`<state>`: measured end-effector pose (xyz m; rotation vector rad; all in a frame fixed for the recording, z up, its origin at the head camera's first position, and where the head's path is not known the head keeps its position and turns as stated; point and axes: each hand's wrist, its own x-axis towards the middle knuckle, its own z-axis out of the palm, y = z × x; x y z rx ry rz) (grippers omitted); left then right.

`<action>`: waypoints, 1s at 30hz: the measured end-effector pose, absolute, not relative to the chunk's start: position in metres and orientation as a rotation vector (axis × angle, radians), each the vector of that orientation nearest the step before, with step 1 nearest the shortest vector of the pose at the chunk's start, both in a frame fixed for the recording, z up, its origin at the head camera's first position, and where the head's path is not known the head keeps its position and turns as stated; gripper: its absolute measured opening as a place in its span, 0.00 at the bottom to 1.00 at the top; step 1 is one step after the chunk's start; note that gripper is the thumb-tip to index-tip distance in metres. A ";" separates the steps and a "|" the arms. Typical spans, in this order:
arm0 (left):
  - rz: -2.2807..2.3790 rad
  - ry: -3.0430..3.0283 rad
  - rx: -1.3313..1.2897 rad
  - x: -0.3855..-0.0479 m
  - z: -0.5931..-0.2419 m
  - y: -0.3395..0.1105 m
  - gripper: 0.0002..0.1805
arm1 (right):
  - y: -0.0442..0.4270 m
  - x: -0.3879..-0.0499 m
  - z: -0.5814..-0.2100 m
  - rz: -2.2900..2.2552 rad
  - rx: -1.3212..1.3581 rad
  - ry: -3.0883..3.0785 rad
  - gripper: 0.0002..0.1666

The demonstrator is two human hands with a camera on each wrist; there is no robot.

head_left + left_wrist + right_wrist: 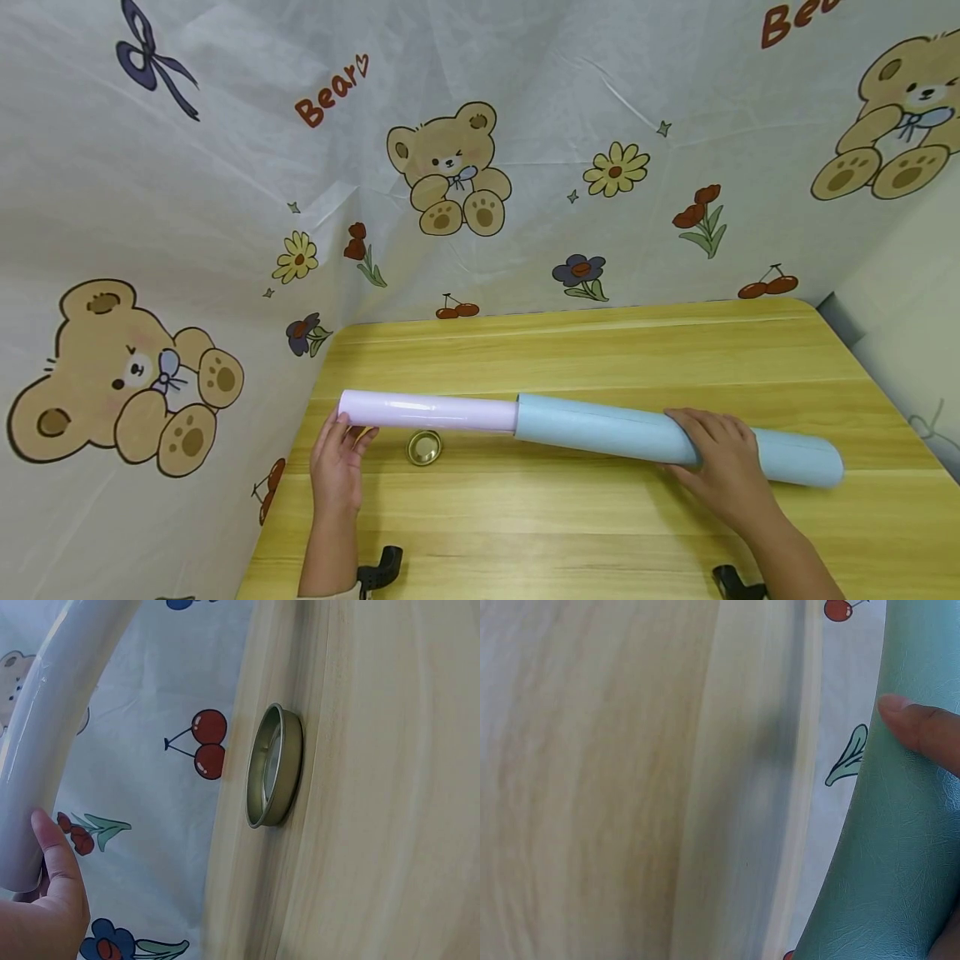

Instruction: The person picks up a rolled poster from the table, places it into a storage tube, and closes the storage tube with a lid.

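Note:
A glossy pale lilac roll [435, 412] sticks out of the left end of a wider light blue tube [600, 429]. My left hand [339, 467] holds the lilac roll at its far left end, with the thumb [56, 851] on the near side and the other fingers mostly behind it. Around the right half of the blue tube curls my right hand [720, 462], thumb below and fingers over the top. In the right wrist view, the tube's surface [889, 847] looks finely creased, like leather. Both pieces lie in one line, sloping slightly down to the right.
A small round gold-coloured metal lid or shallow tin [424, 448] lies on the wood-grain table [525, 533], just below the lilac roll. White cloth [540, 92] printed with bears and flowers hangs behind and to the left. Black wrist mounts [382, 568] show near the front.

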<state>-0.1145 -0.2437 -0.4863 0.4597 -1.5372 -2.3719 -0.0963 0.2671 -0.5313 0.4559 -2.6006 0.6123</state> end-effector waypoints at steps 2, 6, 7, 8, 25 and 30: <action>-2.379 -1.530 0.455 -0.114 -0.487 -0.244 0.21 | 0.267 -0.096 -0.531 0.613 0.455 -2.601 0.56; -2.387 -1.527 0.449 -0.115 -0.488 -0.243 0.21 | 0.266 -0.096 -0.530 0.612 0.453 -2.602 0.56; -2.387 -1.529 0.446 -0.115 -0.488 -0.242 0.21 | 0.266 -0.096 -0.530 0.612 0.453 -2.602 0.56; -2.385 -1.536 0.443 -0.115 -0.487 -0.242 0.21 | 0.266 -0.096 -0.530 0.611 0.452 -2.601 0.56; -2.391 -1.556 0.429 -0.114 -0.490 -0.240 0.23 | 0.265 -0.096 -0.531 0.613 0.462 -2.580 0.57; -2.400 -1.564 0.413 -0.114 -0.491 -0.240 0.24 | 0.263 -0.096 -0.531 0.618 0.467 -2.576 0.56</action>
